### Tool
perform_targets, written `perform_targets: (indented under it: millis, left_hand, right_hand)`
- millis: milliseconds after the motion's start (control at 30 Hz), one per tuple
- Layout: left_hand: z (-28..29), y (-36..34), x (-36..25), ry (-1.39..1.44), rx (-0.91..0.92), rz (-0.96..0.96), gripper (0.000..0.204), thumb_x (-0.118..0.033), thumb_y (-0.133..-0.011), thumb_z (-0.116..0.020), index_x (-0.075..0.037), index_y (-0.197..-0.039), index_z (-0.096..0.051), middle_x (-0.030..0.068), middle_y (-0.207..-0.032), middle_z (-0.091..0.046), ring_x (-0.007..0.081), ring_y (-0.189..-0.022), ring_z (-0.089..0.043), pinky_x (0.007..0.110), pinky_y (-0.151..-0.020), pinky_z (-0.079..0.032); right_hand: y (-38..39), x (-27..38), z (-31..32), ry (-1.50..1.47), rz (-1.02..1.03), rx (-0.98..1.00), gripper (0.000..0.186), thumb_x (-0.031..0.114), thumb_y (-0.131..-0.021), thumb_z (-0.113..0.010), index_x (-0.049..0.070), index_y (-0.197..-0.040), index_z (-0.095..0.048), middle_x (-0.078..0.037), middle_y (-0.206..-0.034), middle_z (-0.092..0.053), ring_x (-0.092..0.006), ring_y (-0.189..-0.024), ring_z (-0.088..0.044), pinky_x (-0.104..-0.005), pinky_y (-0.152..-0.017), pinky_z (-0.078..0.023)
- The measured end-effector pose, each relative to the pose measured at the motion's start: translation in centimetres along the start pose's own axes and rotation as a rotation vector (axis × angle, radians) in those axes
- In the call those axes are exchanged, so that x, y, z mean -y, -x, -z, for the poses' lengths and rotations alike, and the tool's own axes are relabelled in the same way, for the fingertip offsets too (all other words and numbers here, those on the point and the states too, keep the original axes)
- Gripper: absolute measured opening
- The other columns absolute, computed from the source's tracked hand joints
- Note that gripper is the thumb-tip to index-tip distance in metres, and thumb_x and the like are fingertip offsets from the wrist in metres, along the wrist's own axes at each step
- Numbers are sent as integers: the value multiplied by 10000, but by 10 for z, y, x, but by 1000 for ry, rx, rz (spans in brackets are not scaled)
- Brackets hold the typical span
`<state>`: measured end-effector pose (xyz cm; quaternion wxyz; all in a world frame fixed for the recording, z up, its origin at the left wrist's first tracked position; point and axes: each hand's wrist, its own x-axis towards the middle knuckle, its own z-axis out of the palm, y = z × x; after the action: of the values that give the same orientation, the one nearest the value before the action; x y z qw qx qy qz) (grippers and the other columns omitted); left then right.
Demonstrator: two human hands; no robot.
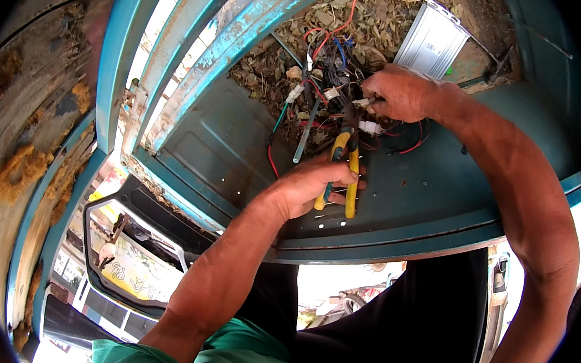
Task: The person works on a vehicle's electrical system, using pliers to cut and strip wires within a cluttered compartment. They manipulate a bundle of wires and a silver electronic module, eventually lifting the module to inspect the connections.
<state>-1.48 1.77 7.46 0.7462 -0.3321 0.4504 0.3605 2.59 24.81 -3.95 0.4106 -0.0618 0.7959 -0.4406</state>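
My left hand (302,186) is closed around the yellow-and-dark handles of a pair of pliers (353,187). The jaws point away from me, into a tangle of wires. At the right of that tangle my right hand (409,94) pinches a small white connector (362,102), partly hidden by the fingers. Just below it lies another white connector (370,127). A further white plug (295,93) with green and red wire sits to the left, next to a clear tube (305,134). Red wire (352,14) runs up from the bundle.
A silver finned metal box (432,42) stands behind my right hand. Dry leaves (273,66) cover the far part of the teal metal compartment (222,130). Rusty teal bars (207,63) rise at the left, beside a worn board (28,103). The compartment's lip (395,246) curves in front of me.
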Motion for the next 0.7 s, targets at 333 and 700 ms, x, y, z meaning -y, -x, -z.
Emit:
perform_targets:
  millis: [333,700]
  left_hand:
    - [7,-3,-7,-9,124,15,825,-131,-863,-574,-138,-1584,-174,165,-1410,-550,326,-1296,-545,530,-1043,-449]
    - [9,-8,3,148,7,-45,517,-51,-852,-591,-68,-1351,-458,150,-1074,-633,277,-873,-655,471,-742,-566]
  right_hand:
    - [-3,11,10,53,-5,49,251,202,-872,-706,57,-1076,-691,-208,-1007,-705,-402,-1038,-664,-491,-889,-536]
    - [-8,-20,23,-414,-228,281,350,300,-879,-614,17,-1061,-709,-65,-846,-729,-172,-795,-677,-350,-703,-518]
